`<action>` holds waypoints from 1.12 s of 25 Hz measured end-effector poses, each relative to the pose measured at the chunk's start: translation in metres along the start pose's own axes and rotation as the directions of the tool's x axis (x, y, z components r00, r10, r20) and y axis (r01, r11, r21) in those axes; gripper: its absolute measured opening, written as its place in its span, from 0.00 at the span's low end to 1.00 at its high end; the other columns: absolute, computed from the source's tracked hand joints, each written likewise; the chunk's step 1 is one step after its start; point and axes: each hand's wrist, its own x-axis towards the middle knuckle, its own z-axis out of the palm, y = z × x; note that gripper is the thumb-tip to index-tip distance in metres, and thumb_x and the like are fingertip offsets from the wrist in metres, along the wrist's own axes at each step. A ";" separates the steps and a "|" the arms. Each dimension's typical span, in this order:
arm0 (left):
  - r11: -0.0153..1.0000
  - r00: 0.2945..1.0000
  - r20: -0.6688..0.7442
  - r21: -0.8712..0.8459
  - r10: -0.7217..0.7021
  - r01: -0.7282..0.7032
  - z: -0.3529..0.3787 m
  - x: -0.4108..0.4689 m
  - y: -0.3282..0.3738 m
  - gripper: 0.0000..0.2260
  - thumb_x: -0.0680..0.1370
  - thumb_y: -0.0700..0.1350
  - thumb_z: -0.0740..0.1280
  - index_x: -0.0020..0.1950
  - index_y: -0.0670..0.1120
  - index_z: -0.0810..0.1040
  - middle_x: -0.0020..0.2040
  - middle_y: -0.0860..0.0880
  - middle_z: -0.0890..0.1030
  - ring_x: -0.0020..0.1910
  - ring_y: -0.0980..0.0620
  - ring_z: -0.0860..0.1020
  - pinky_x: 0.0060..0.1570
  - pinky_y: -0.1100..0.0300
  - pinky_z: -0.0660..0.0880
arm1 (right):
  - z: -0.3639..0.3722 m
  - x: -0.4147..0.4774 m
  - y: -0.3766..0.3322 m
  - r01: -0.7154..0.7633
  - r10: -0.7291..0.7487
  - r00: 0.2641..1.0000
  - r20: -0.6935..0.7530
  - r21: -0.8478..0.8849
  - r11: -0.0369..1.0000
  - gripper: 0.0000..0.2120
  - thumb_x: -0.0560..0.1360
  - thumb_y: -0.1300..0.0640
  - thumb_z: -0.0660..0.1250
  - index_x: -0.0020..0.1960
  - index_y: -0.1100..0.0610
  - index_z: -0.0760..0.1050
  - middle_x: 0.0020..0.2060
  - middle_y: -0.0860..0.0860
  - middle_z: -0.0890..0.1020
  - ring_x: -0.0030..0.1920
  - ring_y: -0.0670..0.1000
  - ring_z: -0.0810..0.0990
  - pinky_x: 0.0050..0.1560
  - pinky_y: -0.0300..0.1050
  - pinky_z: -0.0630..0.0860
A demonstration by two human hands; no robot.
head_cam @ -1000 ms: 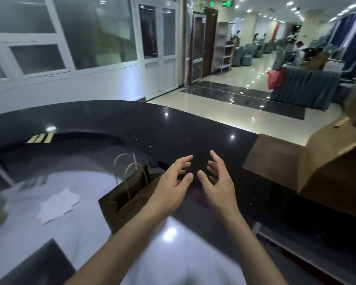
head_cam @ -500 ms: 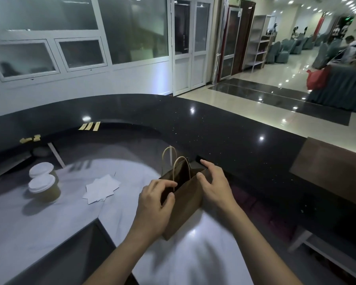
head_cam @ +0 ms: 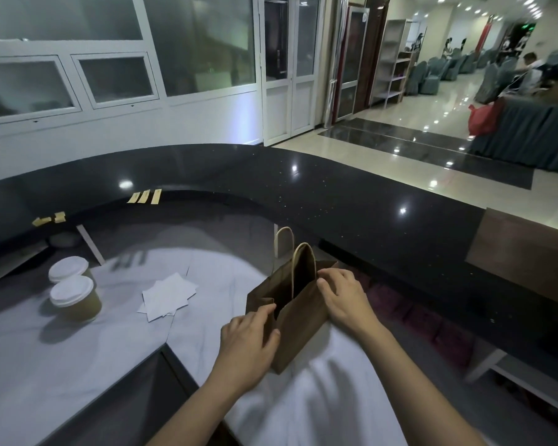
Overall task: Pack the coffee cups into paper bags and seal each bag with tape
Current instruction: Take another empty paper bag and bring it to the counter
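A: What's changed?
B: The paper bag (head_cam: pixel 298 320) now stands upright on the surface (head_cam: pixel 78 365); left hand (head_cam: pixel 245 342) and right hand (head_cam: pixel 342 297) pinch its rim, mouth spread.
A: Cups?
B: The coffee cups (head_cam: pixel 73 291) sit at nine o'clock, unpacked.

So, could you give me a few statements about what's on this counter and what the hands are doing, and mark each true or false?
1. The left hand and the right hand both hold the mouth of the paper bag. True.
2. The paper bag lies flat on its side. False: it stands upright, handles up.
3. The coffee cups have no lids. False: both wear white lids.
4. Some tape strips are stuck on the black ledge. True.
5. The napkins lie to the right of the bag. False: they lie left of it, between it and the cups.
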 end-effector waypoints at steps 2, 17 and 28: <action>0.997 0.997 -0.048 -0.031 0.065 -0.067 -0.003 0.000 -0.004 0.17 0.83 0.52 0.59 0.72 0.59 0.69 0.67 0.59 0.72 0.66 0.53 0.68 0.67 0.57 0.62 | 0.002 0.000 -0.003 0.008 -0.009 0.999 -0.040 -0.018 1.000 0.15 0.84 0.46 0.58 0.66 0.47 0.76 0.70 0.50 0.71 0.69 0.54 0.70 0.70 0.58 0.69; 0.979 0.981 -0.189 0.185 -0.048 0.084 -0.011 0.011 -0.011 0.14 0.84 0.55 0.56 0.62 0.56 0.78 0.61 0.54 0.72 0.60 0.53 0.69 0.61 0.57 0.66 | -0.005 -0.001 -0.006 -0.071 0.061 0.997 -0.043 -0.284 0.956 0.12 0.83 0.45 0.60 0.57 0.45 0.81 0.58 0.48 0.75 0.61 0.52 0.75 0.67 0.58 0.65; 0.940 0.943 -0.001 0.080 -0.332 0.331 -0.018 -0.011 -0.023 0.32 0.78 0.57 0.61 0.80 0.53 0.59 0.82 0.50 0.51 0.77 0.44 0.57 0.74 0.47 0.59 | -0.010 -0.014 -0.001 -0.098 0.104 0.975 0.198 -0.036 0.994 0.31 0.81 0.61 0.65 0.80 0.46 0.61 0.76 0.51 0.69 0.67 0.54 0.77 0.60 0.46 0.80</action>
